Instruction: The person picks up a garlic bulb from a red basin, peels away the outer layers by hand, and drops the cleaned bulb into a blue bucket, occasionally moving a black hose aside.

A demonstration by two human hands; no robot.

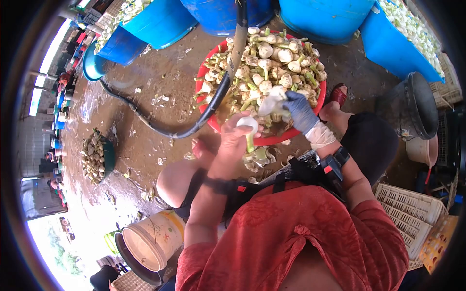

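Note:
My left hand [234, 135], bare, is closed around a white, smooth garlic bulb [248, 124] with its short green stem pointing down. Just to the right, my right hand [302, 114] wears a dark blue-grey glove with a pale cuff. Its fingers are closed on a whitish, blurred piece of garlic skin [273, 103]. Both hands are over the near side of a wide red tub [322, 92]. Heaped in the tub are many garlic bulbs [265, 50] with brown-stained skins and green stems.
A black hose [224, 87] arches across the tub's left side. Blue barrels [324, 19] stand behind, and a blue bin [395, 51] holds pale peelings. Another garlic heap [93, 157] lies left on the wet floor. Buckets [141, 245] and a crate [405, 213] flank my seat.

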